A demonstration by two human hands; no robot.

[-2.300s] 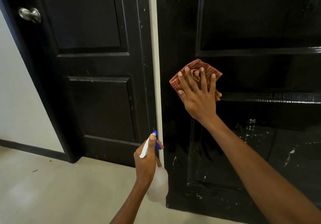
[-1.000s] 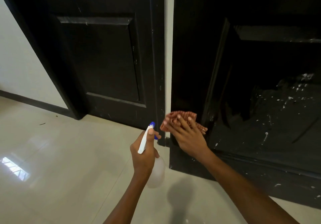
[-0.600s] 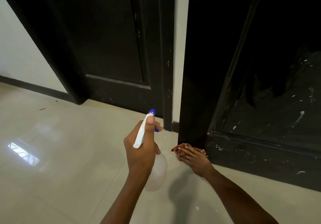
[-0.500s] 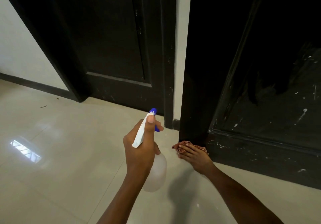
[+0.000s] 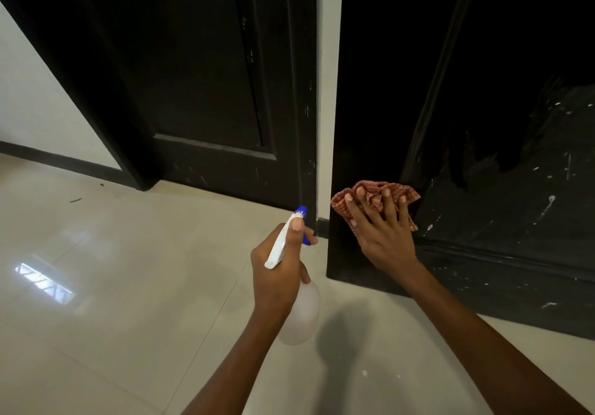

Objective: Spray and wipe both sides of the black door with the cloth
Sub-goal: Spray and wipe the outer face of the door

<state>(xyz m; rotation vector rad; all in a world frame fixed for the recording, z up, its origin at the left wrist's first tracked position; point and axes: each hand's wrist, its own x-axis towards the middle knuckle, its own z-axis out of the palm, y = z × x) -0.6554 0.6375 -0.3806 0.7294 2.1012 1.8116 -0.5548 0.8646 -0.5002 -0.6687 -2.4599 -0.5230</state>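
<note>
Pressing one cloth [image 5: 375, 195] flat-fingered, right hand [image 5: 383, 237]; left hand [image 5: 277, 281] grips one spray bottle [image 5: 301, 313].

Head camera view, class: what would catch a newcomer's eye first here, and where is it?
The red checked cloth, low on the glossy black door at right, pressed flat by the right hand. Next, the white spray bottle with a blue nozzle, gripped by the left hand over the pale tiled floor.
</note>
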